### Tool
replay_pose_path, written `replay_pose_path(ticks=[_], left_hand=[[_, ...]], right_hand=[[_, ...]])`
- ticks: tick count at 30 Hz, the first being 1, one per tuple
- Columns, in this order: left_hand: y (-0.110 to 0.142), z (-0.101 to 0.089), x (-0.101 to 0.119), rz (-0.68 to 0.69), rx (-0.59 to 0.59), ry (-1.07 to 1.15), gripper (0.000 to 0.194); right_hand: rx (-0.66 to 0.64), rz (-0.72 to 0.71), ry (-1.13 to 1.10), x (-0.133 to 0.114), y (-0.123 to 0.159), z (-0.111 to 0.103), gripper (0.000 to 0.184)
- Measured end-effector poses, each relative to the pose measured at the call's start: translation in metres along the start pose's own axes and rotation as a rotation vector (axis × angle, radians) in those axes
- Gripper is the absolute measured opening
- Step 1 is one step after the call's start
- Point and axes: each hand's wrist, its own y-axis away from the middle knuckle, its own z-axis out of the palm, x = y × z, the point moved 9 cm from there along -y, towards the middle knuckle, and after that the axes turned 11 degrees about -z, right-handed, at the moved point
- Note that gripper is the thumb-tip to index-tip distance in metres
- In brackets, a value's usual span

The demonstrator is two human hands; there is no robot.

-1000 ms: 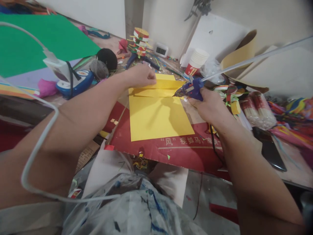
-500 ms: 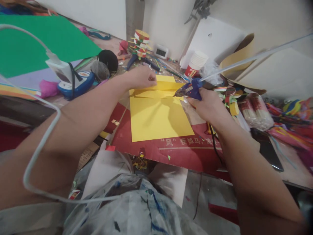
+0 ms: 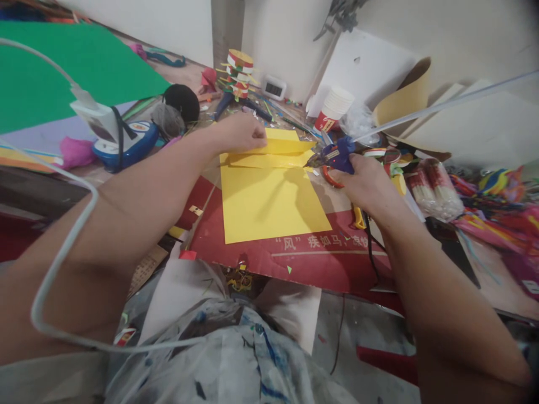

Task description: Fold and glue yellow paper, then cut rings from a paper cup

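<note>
A sheet of yellow paper (image 3: 269,202) lies on red cardboard, with a folded strip raised along its far side. My left hand (image 3: 246,133) pinches the upright flap of that strip near its left part. My right hand (image 3: 370,179) grips a blue hot glue gun (image 3: 339,154), its nozzle pointing left at the right end of the fold. A long clear glue stick (image 3: 438,105) sticks out of the gun's back. Beneath the gun shows an orange scissors handle (image 3: 332,177), partly covered by my right hand.
Behind the paper stands a layered paper figure (image 3: 240,70), beside a small white digital clock (image 3: 274,88). Stacked paper cups (image 3: 334,109) are at the back right. On the left, a white cable (image 3: 63,247) crosses my arm near a blue device (image 3: 126,148).
My right hand has drawn the glue gun slightly to the right, away from the fold, uncovering more of the orange handle. My left hand stays on the flap.
</note>
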Motion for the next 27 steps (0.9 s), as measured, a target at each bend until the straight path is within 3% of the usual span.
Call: replay_pose_path(ticks=[7, 16, 27], left_hand=[[-0.002, 0.001, -0.002, 0.034, 0.031, 0.007, 0.045], [-0.002, 0.0, -0.001, 0.017, 0.018, 0.001, 0.043], [-0.004, 0.004, -0.002, 0.024, 0.001, -0.004, 0.046]], right_hand=[[0.007, -0.003, 0.01, 0.002, -0.001, 0.002, 0.017], [-0.009, -0.143, -0.085, -0.052, -0.011, 0.02, 0.015], [-0.092, -0.144, -0.1, -0.082, -0.001, 0.021, 0.008]])
